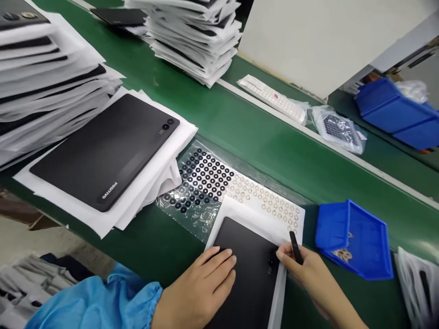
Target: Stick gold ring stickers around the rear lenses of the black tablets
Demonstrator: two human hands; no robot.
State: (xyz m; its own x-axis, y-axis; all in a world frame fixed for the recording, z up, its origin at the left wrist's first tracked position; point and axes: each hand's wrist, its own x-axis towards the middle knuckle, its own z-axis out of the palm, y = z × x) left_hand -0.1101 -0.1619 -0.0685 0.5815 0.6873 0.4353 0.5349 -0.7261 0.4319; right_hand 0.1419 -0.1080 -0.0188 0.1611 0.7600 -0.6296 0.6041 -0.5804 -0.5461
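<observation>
One camera on my head looks forward and down, tilted, close over my hands at the near edge of the long green workbench point(260, 137), taking in its far side.

Just the stuff sitting around on the green bench point(260, 137)

A second dark tablet point(106, 151) lay camera-side up on white foam sheets point(85, 214), with tall stacks of wrapped tablets point(44, 77) behind it and another stack point(195, 36) further back. A small blue bin point(356, 237) sat at the right, bigger blue bins point(398, 114) and bagged parts point(339, 128) beyond the rail.
</observation>
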